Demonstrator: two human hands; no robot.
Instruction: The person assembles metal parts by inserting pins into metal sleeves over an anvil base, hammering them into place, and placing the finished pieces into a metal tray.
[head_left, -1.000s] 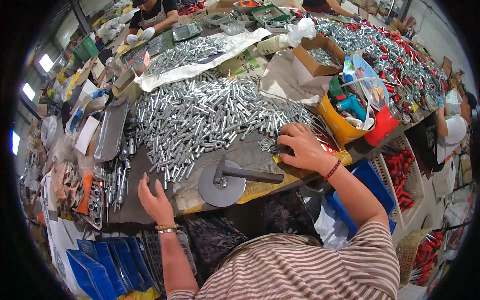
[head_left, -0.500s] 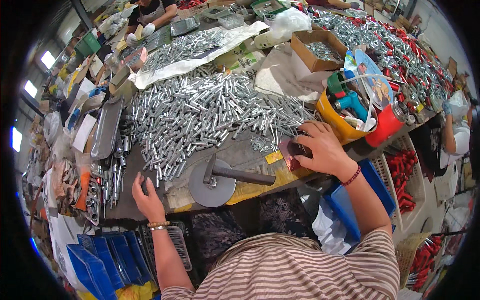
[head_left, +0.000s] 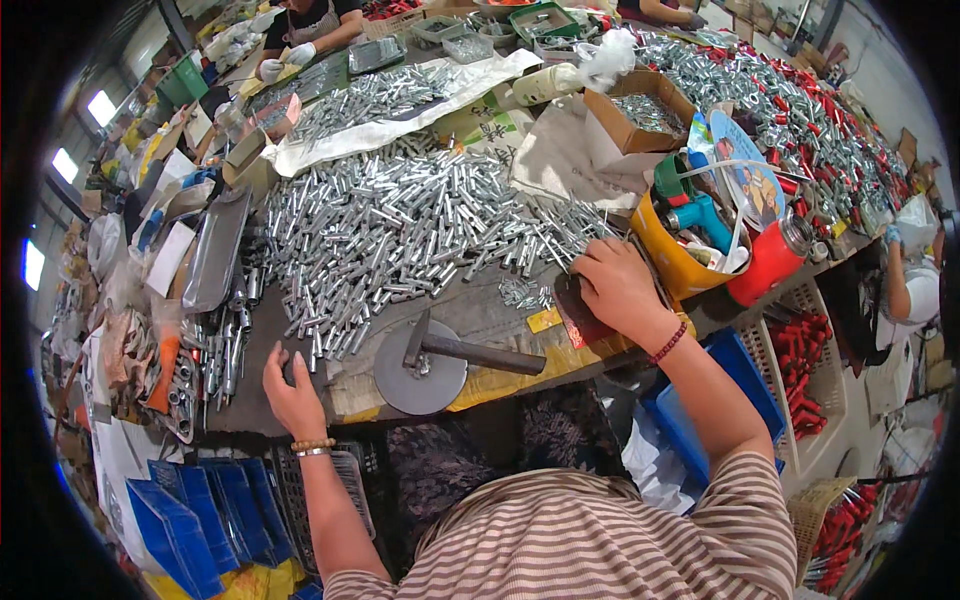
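My left hand (head_left: 294, 392) rests at the near left of the table, thumb and fingers apart, with nothing in it. Just beyond it spreads a heap of silvery metal tubes and pins (head_left: 400, 220). At the right end of that heap my right hand (head_left: 618, 285) is bent down, fingers together; its fingertips and whatever they grip are hidden. Under its palm lies a dark reddish flat piece (head_left: 583, 318), beside a small yellow tag (head_left: 544, 320) and a little group of small metal parts (head_left: 524, 293). Between my hands a hammer (head_left: 480, 352) lies across a round grey metal disc (head_left: 405, 378).
To the right stand a yellow bucket (head_left: 672, 255) of odds and ends and a red bottle (head_left: 768, 265). A cardboard box (head_left: 610, 110) of small parts is behind. Blue bins (head_left: 175, 540) are below left. A co-worker with gloved hands (head_left: 300, 54) works across the table.
My right hand has moved slightly left and its spread fingers have come together and bent down at the heap's edge. My left hand stays about where it was.
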